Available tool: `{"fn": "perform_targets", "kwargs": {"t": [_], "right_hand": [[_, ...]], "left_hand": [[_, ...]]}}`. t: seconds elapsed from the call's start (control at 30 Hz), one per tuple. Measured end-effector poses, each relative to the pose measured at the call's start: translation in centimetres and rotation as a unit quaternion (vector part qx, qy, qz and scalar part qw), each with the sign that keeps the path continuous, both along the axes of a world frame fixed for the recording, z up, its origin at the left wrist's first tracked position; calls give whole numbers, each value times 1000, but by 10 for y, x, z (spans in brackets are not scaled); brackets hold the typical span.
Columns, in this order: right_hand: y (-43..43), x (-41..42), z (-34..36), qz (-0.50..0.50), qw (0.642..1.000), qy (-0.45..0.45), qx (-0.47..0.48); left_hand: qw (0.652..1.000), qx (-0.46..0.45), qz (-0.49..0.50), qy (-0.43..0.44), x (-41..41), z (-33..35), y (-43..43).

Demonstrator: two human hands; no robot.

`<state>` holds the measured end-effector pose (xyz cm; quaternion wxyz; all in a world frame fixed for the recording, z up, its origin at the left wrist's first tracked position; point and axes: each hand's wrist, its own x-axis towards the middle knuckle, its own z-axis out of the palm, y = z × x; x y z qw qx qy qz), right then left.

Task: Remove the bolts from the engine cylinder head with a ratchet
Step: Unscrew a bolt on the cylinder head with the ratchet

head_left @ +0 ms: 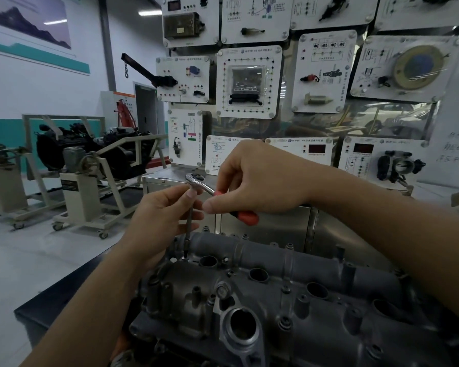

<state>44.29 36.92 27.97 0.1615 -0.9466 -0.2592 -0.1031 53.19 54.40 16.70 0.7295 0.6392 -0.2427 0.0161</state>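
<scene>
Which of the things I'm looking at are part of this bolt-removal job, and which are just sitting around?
In the job: chrome ratchet with a red handle, gripped by the right hand; thin steel extension bar, pinched by the left hand; grey cast-metal cylinder head.
Lying about: white wall-mounted training panels; black engines on wheeled stands.

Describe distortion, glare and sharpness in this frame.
Head view: wide-angle bowing tilts the display panels; light strips glare on the wall picture; left hand, right hand and ratchet are fairly sharp; the cylinder head is dim, softer near the bottom.
</scene>
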Motion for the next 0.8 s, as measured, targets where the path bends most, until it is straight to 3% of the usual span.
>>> {"fn": "perform_targets", "kwargs": {"t": [0.07, 0.17, 0.43, 0.67, 0.8], "right_hand": [[2, 2, -3, -1, 1000, -20, 14], [-12, 10, -2, -14, 998, 23, 51], [-36, 45, -23, -99, 990, -97, -23], [-34, 54, -39, -71, 994, 23, -80], [-35, 51, -31, -74, 995, -38, -57]], "left_hand": [[1000, -9, -6, 0, -1, 1, 0], [1000, -28, -1, 11, -1, 1, 0], [998, -15, -55, 1, -3, 2, 2], [998, -22, -50, 9, -5, 3, 3], [999, -29, -44, 7, -7, 4, 3]]}}
